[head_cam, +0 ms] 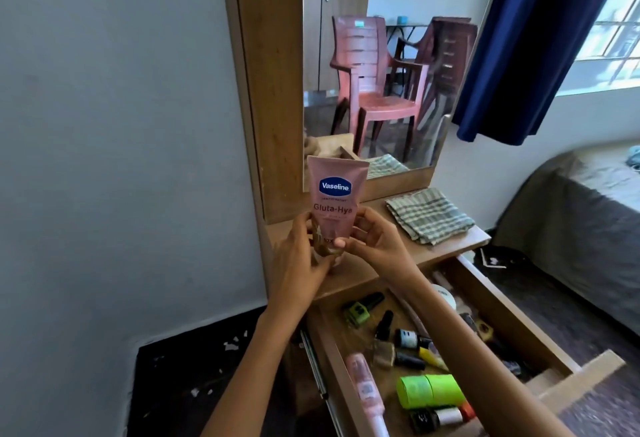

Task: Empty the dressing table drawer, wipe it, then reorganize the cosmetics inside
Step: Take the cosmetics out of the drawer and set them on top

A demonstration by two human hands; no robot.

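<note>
Fingers of both hands grip pink tube upright, seemingly touching tabletop.

We face a wood-framed mirror reflecting pink plastic chairs and a cupboard. Left of the mirror stands a plain grey wall; to its right hangs a blue curtain beside a bright window, with a grey-covered bed below.
</note>
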